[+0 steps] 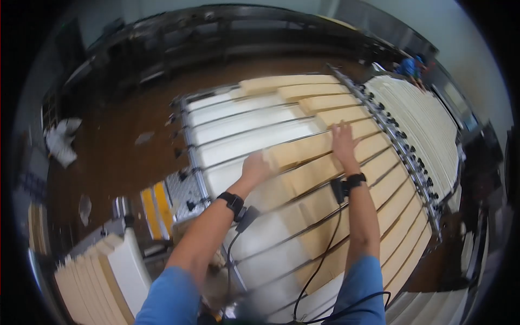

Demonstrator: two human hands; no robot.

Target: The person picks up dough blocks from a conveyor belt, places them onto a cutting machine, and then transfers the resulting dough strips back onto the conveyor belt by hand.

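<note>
A metal frame (197, 168) with parallel rods carries long cream-coloured slabs (390, 203) on its right side and white ones (227, 122) on its left. My left hand (257, 169) is closed at the left end of a cream slab (298, 153) near the middle, its fingers blurred. Against the right part of that same slab lies my right hand (344, 143), fingers spread. Each wrist wears a black strap with a small box and a cable.
A stack of cream slabs (89, 281) stands at the lower left, near a yellow-striped panel (157, 208). Beyond the knobbed rail at right lies another rack of white slabs (414, 116). A person in blue (413, 67) bends at the far right. Dark machinery lines the back.
</note>
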